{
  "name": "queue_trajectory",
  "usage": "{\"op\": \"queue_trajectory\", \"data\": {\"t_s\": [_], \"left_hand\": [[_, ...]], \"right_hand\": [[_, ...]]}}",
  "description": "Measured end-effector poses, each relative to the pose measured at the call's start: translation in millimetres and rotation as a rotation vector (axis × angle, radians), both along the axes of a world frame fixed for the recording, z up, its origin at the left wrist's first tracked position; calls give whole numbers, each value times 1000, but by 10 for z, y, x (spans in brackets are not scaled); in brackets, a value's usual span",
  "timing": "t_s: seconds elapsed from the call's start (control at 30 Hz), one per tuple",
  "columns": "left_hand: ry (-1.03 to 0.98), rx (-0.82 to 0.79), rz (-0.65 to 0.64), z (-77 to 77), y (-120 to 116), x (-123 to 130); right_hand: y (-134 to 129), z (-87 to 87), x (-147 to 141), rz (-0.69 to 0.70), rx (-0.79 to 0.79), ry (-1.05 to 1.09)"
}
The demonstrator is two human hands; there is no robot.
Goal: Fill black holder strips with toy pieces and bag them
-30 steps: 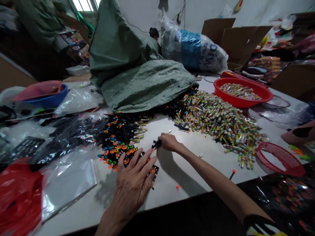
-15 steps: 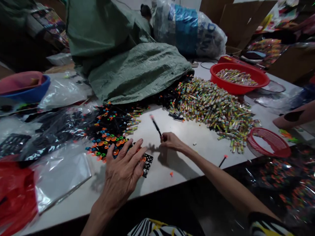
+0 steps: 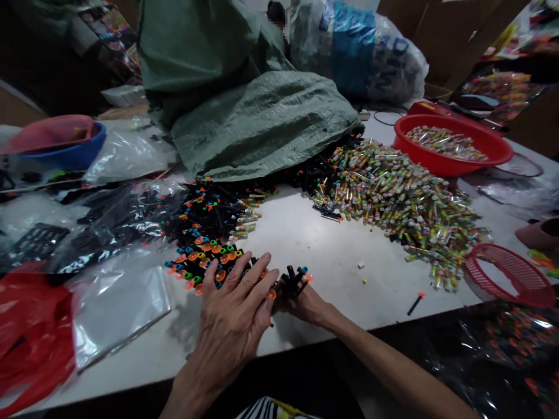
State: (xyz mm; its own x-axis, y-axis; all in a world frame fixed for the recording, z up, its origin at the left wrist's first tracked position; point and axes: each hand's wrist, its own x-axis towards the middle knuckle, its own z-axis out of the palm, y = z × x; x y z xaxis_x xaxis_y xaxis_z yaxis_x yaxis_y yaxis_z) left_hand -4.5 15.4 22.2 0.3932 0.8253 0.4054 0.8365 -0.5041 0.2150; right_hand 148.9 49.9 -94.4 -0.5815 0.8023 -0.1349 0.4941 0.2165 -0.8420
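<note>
Two bare hands were recorded at a white table [image 3: 345, 291]. The left hand [image 3: 231, 326] was found spread, pressed down onto a heap of black sticks with orange and blue caps [image 3: 209, 262]. A small bunch of sticks [image 3: 293, 281] was pinched by the right hand [image 3: 308, 305], just beside the left. A pile of wrapped multicoloured tubes [image 3: 402, 203] was noted further right, near a red basin [image 3: 452, 145].
</note>
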Motion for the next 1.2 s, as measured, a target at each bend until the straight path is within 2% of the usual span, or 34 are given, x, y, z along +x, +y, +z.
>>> {"op": "queue_trajectory", "data": {"t_s": [0.13, 0.2, 0.3, 0.33, 0.37, 0.4, 0.43, 0.53, 0.63, 0.77, 0.87, 0.93, 1.03, 1.2], "left_hand": [[81, -42, -23, 37, -27, -35], [119, -53, -35, 60, -43, -55], [130, -48, -23, 73, -61, -79], [131, -44, -24, 70, -63, -83], [128, -35, -25, 64, -63, -86], [124, -23, -29, 54, -60, -88], [117, -8, -31, 43, -56, -90], [114, 33, -29, 9, -48, -98], [122, 49, -27, -12, -56, -101], [86, 33, -27, -18, -44, -85], [42, 34, -29, -24, -15, -72], [29, 30, -30, -30, -8, -72], [36, 5, -30, -32, -24, -80], [-9, 1, -38, -35, -39, -90]], "right_hand": [[-162, 113, -84, 17, 189, -295], [-50, 201, -77, 95, 188, -382], [468, 398, -128, 280, 121, -451], [692, 478, -197, 269, 150, -454], [910, 560, -296, 194, 220, -468], [1106, 637, -418, 74, 353, -501], [1267, 703, -549, 30, 418, -549], [1486, 776, -831, -3, 444, -604], [1413, 644, -695, -46, 414, -647], [1220, 429, 14, -158, 345, -730], [1087, 377, 504, -224, 246, -737], [981, 358, 690, -231, 171, -706], [780, 287, 750, -245, 12, -522], [453, 88, 453, -297, -280, 103]]}}
